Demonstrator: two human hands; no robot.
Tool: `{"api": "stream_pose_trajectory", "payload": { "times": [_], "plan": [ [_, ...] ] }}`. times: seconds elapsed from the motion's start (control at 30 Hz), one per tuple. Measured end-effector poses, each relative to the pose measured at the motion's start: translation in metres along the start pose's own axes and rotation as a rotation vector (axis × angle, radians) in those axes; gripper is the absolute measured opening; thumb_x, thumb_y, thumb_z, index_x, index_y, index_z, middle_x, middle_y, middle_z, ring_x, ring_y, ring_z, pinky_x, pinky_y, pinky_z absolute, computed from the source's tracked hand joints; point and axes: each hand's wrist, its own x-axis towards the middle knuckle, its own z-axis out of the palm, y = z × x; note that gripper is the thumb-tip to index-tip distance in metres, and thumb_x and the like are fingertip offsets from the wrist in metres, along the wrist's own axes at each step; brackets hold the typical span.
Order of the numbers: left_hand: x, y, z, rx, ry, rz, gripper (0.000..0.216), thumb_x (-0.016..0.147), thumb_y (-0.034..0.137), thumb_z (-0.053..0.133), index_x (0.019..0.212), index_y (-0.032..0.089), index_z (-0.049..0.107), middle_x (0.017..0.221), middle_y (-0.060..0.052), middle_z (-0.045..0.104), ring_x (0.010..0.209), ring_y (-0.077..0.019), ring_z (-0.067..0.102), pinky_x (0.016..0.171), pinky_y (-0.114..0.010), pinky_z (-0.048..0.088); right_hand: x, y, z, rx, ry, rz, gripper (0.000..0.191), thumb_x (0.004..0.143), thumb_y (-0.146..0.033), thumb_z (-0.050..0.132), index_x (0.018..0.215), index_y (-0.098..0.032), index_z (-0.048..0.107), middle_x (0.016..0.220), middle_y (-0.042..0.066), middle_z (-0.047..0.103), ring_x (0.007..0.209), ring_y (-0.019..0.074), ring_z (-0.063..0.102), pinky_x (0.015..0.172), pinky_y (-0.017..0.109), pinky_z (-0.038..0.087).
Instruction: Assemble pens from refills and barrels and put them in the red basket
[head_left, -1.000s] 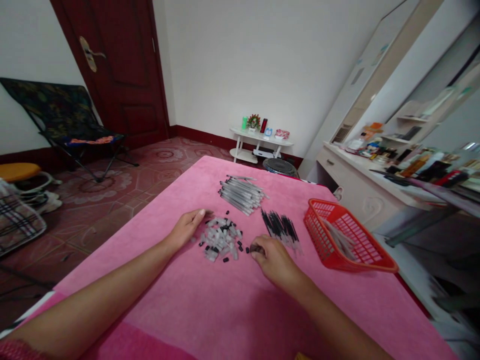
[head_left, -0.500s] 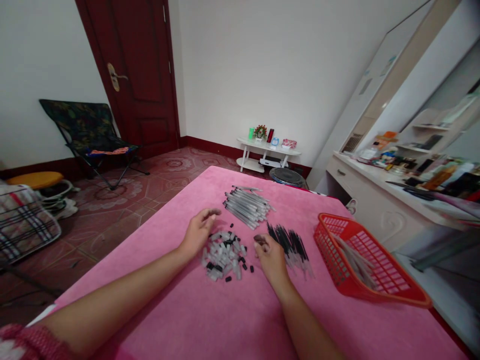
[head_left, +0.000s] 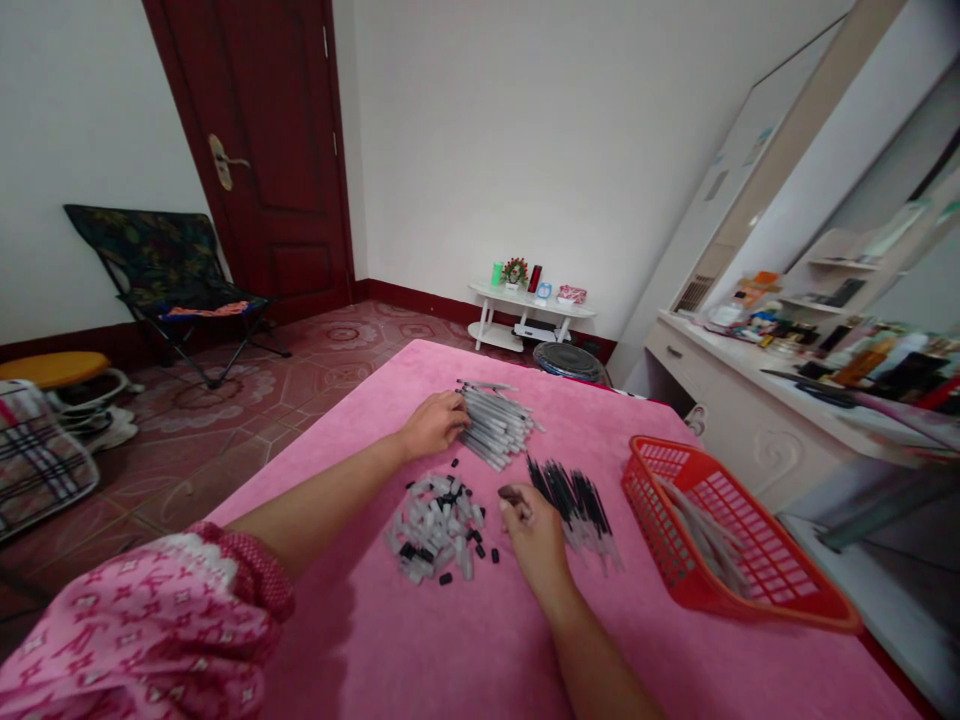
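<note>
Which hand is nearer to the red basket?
The right. The right hand, pinching a small dark piece, rests beside the black refills, left of the red basket. The left hand is farther away, touching the pile of grey pen barrels.

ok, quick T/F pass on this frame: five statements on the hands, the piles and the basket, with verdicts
1. The left hand touches the pile of grey pen barrels. True.
2. The right hand rests inside the red basket. False: it lies on the pink table cloth, beside the black refills.
3. The right hand's fingers pinch a small dark piece. True.
4. The red basket is empty. False: several long pale pieces lie in it.
5. The pile of small clear and black caps lies nearer the person than the barrels. True.
</note>
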Motion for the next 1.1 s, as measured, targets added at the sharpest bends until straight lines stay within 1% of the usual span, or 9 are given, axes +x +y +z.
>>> {"api": "stream_pose_trajectory", "payload": {
  "times": [0.13,0.23,0.5,0.63,0.7,0.77,0.87,0.97,1.1],
  "plan": [
    [-0.005,-0.001,0.004,0.01,-0.083,0.063,0.022,0.082,0.03,0.053,0.096,0.019,0.067,0.09,-0.008,0.06,0.089,-0.0199,0.054,0.082,-0.033,0.04,0.001,0.003,0.0,-0.015,-0.022,-0.012,0.018,0.079,-0.024,0.049,0.087,-0.017,0.063,0.082,0.006,0.066,0.068,0.0163,0.06,0.058,0.025,0.047],
    [-0.011,0.001,0.009,0.007,-0.095,0.054,0.028,0.082,0.037,0.053,0.099,0.018,0.064,0.091,-0.009,0.059,0.088,-0.0206,0.054,0.08,-0.032,0.041,0.002,0.004,0.0,-0.035,-0.028,-0.023,0.017,0.078,-0.023,0.049,0.086,-0.017,0.063,0.081,0.005,0.065,0.067,0.0159,0.059,0.058,0.024,0.046],
    [-0.024,0.016,0.003,0.016,-0.055,-0.057,0.021,0.083,0.027,0.053,0.1,0.019,0.062,0.098,-0.007,0.063,0.096,-0.0215,0.053,0.084,-0.034,0.039,0.002,0.003,0.0,-0.045,-0.013,-0.033,0.016,0.076,-0.021,0.051,0.083,-0.017,0.064,0.078,0.004,0.064,0.062,0.0146,0.056,0.055,0.024,0.045],
    [-0.026,0.034,-0.013,0.014,-0.009,-0.079,0.02,0.086,0.026,0.05,0.096,0.021,0.066,0.094,-0.006,0.064,0.094,-0.0205,0.053,0.083,-0.034,0.037,0.001,0.002,0.0,0.021,0.034,-0.004,0.025,0.078,-0.024,0.051,0.099,-0.016,0.061,0.086,0.006,0.066,0.064,0.0151,0.059,0.059,0.026,0.048],
    [-0.027,0.048,-0.022,0.021,-0.021,-0.075,0.021,0.086,0.025,0.048,0.095,0.022,0.066,0.09,-0.006,0.063,0.091,-0.0202,0.053,0.083,-0.035,0.036,0.001,-0.001,-0.001,0.058,0.087,-0.005,0.037,0.079,-0.027,0.052,0.114,-0.016,0.055,0.097,0.008,0.065,0.067,0.0148,0.06,0.062,0.027,0.049],
    [-0.028,0.064,-0.03,0.033,-0.058,-0.049,0.021,0.085,0.022,0.048,0.097,0.022,0.066,0.09,-0.006,0.063,0.092,-0.0204,0.053,0.083,-0.035,0.035,0.001,-0.003,-0.002,0.066,0.124,-0.023,0.044,0.079,-0.031,0.054,0.12,-0.017,0.052,0.105,0.01,0.063,0.069,0.0147,0.059,0.063,0.027,0.048],
    [-0.029,0.085,-0.036,0.063,-0.078,-0.026,0.023,0.083,0.016,0.048,0.096,0.022,0.066,0.087,-0.006,0.062,0.091,-0.0205,0.051,0.082,-0.036,0.034,-0.001,-0.01,-0.005,0.017,0.069,-0.033,0.028,0.081,-0.034,0.051,0.098,-0.016,0.064,0.083,0.006,0.065,0.063,0.0147,0.056,0.056,0.024,0.043],
    [-0.03,0.1,-0.037,0.087,-0.044,-0.01,0.023,0.085,0.017,0.047,0.098,0.021,0.065,0.089,-0.007,0.062,0.091,-0.0208,0.05,0.082,-0.037,0.033,-0.003,-0.016,-0.008,-0.006,-0.002,-0.008,0.025,0.082,-0.034,0.048,0.07,-0.017,0.061,0.057,0.0,0.054,0.053,0.0128,0.048,0.049,0.022,0.035],
    [-0.034,0.111,-0.034,0.062,-0.061,0.1,0.024,0.09,0.028,0.044,0.102,0.022,0.064,0.09,-0.007,0.062,0.088,-0.0196,0.05,0.083,-0.037,0.031,-0.006,-0.023,-0.008,0.159,-0.093,0.094,0.03,0.083,-0.037,0.047,0.063,-0.016,0.055,0.048,-0.004,0.042,0.044,0.0095,0.038,0.044,0.021,0.028]
  ]
}}
